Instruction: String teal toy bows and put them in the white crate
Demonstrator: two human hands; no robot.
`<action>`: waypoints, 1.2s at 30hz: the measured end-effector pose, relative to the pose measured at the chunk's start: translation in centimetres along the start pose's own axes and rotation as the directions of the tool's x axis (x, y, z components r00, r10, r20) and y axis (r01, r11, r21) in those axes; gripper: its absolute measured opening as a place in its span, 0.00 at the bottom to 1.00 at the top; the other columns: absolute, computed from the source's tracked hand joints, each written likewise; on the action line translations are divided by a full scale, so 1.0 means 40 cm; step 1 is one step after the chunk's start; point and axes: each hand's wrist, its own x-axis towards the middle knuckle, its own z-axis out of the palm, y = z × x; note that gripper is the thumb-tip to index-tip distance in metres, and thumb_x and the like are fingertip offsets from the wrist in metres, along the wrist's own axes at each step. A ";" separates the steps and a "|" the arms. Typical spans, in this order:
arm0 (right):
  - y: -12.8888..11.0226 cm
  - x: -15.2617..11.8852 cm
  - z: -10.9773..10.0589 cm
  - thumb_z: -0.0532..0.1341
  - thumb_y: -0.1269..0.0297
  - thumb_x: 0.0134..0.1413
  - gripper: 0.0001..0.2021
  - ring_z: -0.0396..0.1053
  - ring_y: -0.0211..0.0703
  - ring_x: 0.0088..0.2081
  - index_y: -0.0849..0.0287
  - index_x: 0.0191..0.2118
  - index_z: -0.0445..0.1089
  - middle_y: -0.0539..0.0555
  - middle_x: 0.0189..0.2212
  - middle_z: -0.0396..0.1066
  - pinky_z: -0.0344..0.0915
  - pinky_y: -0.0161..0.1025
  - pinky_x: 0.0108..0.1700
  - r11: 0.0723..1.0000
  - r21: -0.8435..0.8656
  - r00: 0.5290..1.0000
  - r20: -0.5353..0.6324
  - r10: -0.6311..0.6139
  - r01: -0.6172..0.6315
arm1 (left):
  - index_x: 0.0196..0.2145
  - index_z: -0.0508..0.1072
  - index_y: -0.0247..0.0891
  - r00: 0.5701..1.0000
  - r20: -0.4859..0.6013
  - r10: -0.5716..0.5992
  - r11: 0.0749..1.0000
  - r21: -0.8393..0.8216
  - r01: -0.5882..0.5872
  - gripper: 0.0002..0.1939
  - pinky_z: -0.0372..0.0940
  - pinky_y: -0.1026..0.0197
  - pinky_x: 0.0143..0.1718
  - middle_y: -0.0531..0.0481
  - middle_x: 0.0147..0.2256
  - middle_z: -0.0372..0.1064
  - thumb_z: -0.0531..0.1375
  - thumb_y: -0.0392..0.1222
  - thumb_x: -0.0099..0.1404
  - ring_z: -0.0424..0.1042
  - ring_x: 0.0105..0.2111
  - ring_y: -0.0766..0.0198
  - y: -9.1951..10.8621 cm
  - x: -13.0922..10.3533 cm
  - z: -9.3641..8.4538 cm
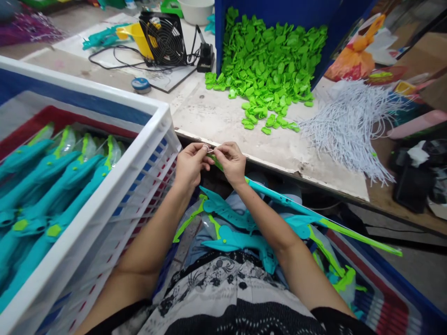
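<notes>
Fingertips pinched, my left hand (pixel 190 166) grips one part of a thin white cord (pixel 208 149) that forms a small loop. Close by on its right, my right hand (pixel 232 164) pinches the same cord. Just under the fingers is the end of a long turquoise and lime-green plastic strip (pixel 272 191), partly hidden by my right hand. It looks like the limb of a toy bow, and its far lime-green end (pixel 363 236) reaches out to the right. Several turquoise plastic toy pieces (pixel 240 239) with lime-green parts lie across my lap, beneath my forearms.
At left, a white crate (pixel 159 116) holds several turquoise toys (pixel 75 174). A blue bin (pixel 268 14) spills green plastic pieces (pixel 272 60) onto the worktable (pixel 206 109). White cords (pixel 352 121) lie bundled at right. Behind stand a black fan (pixel 164 39) and a blue tape roll (pixel 140 84).
</notes>
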 end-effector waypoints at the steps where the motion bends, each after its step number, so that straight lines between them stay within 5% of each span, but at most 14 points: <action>1: -0.005 0.001 0.001 0.60 0.60 0.54 0.07 0.66 0.36 0.36 0.57 0.31 0.72 0.52 0.33 0.64 0.67 0.34 0.36 1.000 -0.009 1.000 -0.001 0.000 0.000 | 0.29 0.70 0.34 0.999 0.012 -0.035 0.999 -0.030 0.035 0.07 0.59 0.70 0.14 0.53 0.23 0.68 0.64 0.38 0.53 0.66 0.17 0.71 -0.001 0.001 0.001; 9: -0.014 0.013 -0.002 0.55 0.64 0.60 0.10 0.66 0.36 0.37 0.54 0.42 0.74 0.52 0.35 0.65 0.66 0.35 0.41 0.978 -0.131 0.976 0.167 -0.142 0.165 | 0.29 0.73 0.31 0.980 0.154 -0.124 0.992 -0.019 0.128 0.15 0.68 0.69 0.22 0.50 0.23 0.69 0.70 0.42 0.46 0.71 0.21 0.68 0.010 0.008 -0.033; 13: -0.021 0.010 -0.002 0.52 0.66 0.62 0.14 0.66 0.36 0.39 0.53 0.49 0.71 0.52 0.36 0.64 0.65 0.35 0.43 0.950 -0.204 0.957 0.217 -0.190 0.235 | 0.26 0.70 0.33 0.992 0.077 -0.104 0.994 -0.027 0.106 0.12 0.64 0.70 0.18 0.54 0.21 0.67 0.67 0.41 0.46 0.68 0.18 0.70 0.008 0.008 -0.016; 16: -0.030 0.016 -0.007 0.54 0.63 0.62 0.12 0.65 0.38 0.40 0.54 0.46 0.72 0.53 0.37 0.65 0.65 0.37 0.44 0.947 -0.195 0.955 0.204 -0.214 0.254 | 0.23 0.66 0.34 0.994 0.034 -0.106 0.992 -0.065 0.108 0.10 0.64 0.69 0.18 0.55 0.19 0.66 0.64 0.39 0.46 0.67 0.18 0.69 0.010 0.013 -0.004; 21: -0.039 0.043 -0.030 0.56 0.60 0.61 0.09 0.66 0.39 0.38 0.54 0.38 0.73 0.53 0.34 0.66 0.66 0.38 0.42 0.933 -0.194 0.932 0.267 -0.246 0.302 | 0.24 0.71 0.32 0.972 0.168 -0.166 0.978 -0.095 0.184 0.06 0.70 0.61 0.30 0.50 0.25 0.71 0.61 0.37 0.46 0.72 0.26 0.64 0.024 0.022 -0.016; 28: -0.033 0.044 -0.048 0.51 0.62 0.63 0.08 0.64 0.41 0.38 0.56 0.35 0.65 0.53 0.32 0.65 0.64 0.40 0.44 0.886 -0.285 0.910 0.308 -0.276 0.365 | 0.25 0.76 0.32 0.980 0.196 -0.032 0.998 0.056 0.021 0.08 0.67 0.65 0.26 0.50 0.23 0.71 0.66 0.35 0.43 0.69 0.22 0.68 0.025 0.017 -0.005; 36: -0.017 0.041 -0.082 0.51 0.61 0.61 0.07 0.65 0.35 0.33 0.57 0.35 0.61 0.50 0.31 0.65 0.63 0.35 0.38 0.958 -0.221 0.956 0.269 -0.120 0.183 | 0.23 0.75 0.33 0.973 0.143 0.181 0.907 0.358 -0.221 0.06 0.60 0.68 0.24 0.51 0.21 0.70 0.66 0.39 0.50 0.66 0.22 0.68 0.023 0.012 0.025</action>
